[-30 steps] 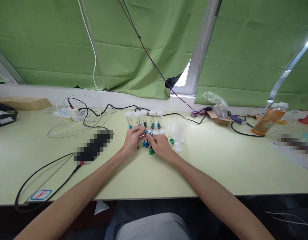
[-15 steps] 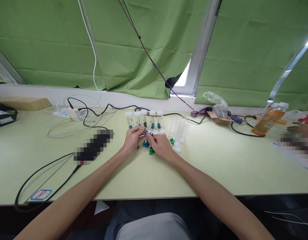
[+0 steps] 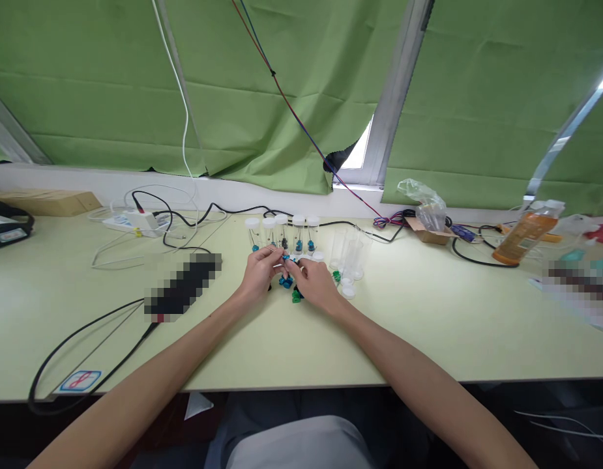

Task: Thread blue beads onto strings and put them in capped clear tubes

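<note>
My left hand (image 3: 257, 273) is closed in a pinch, with thumb and fingertips on a small shiny blue part (image 3: 286, 258). Meeting it from the other side, my right hand (image 3: 321, 283) pinches the same part; its exact kind is too small to tell. Just below the fingers, more blue parts (image 3: 285, 282) lie on the table, beside a green part (image 3: 296, 296). Another green part (image 3: 336, 277) is right of my right hand. Behind the hands stand several clear capped tubes (image 3: 298, 234) with small dark-stemmed parts inside.
Uncapped clear tubes (image 3: 352, 255) and loose white caps (image 3: 348, 290) sit at the right. A blurred-out dark object (image 3: 184, 286) with a black cable lies left. Farther right are a small cardboard box (image 3: 431, 234) and a tilted orange bottle (image 3: 529, 234).
My hands stay almost in place, still pinching the blue part. At the far right, another person's hand has gone from view, and greenish shapes show there now.
</note>
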Motion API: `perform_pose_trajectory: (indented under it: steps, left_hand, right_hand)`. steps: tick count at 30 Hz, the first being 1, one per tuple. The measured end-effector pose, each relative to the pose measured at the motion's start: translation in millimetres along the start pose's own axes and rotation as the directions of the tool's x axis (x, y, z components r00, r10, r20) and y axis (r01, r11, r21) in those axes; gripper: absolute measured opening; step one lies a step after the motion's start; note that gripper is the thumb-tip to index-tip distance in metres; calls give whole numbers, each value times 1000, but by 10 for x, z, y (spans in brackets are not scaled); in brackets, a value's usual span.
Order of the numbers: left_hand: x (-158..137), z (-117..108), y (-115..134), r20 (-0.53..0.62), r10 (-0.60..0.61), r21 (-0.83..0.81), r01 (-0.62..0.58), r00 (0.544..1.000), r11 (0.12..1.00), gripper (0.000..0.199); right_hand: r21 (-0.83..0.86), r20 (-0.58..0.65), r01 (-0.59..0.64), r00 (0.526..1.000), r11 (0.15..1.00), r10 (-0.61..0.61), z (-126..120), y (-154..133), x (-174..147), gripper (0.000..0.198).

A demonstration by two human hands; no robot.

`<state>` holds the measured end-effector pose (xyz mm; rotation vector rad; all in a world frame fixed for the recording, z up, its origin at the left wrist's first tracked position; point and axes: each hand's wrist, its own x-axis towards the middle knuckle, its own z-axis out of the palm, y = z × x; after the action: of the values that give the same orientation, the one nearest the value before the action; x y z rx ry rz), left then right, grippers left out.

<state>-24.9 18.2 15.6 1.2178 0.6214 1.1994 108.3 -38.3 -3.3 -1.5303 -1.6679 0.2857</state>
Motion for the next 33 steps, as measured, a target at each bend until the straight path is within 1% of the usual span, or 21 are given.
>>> perform_pose_trajectory:
  steps: [9,13,17,21,24,27,30,33]
  left_hand:
    - [1,-2,-8,-1,8,3,-8,1000,1000,23]
    - [1,-4,-2,6,7,3,-7,1000,1000,22]
    - [-8,0,6,36,8,-2,-8,999,1000,21]
    - [-16,2,3,54,4,2,-4,999,1000,22]
    - [-18,2,1,53,3,5,-3,999,1000,22]
    - [-18,9,9,44,3,0,-3,999,1000,22]
    - [-18,23,22,22,12,-10,-12,1000,1000,22]
    - [-17,34,26,-7,19,-14,-19,1000,1000,23]
  right_hand:
    - [22,-10,19,1000,1000,-19,4,-1,5,46]
    - [36,-7,39,999,999,-39,-3,-7,-3,52]
    - [71,19,49,999,996,-50,-13,-10,-4,58]
    - [61,28,13,1000,998,-15,-5,5,0,65]
    - [57,26,0,1000,998,-2,1,12,0,66]
    - [71,-5,19,1000,997,-19,-4,4,-2,61]
    - [103,-49,19,999,995,-14,-9,-7,-3,51]
    - [148,-64,23,998,989,-14,-6,-8,-2,42]
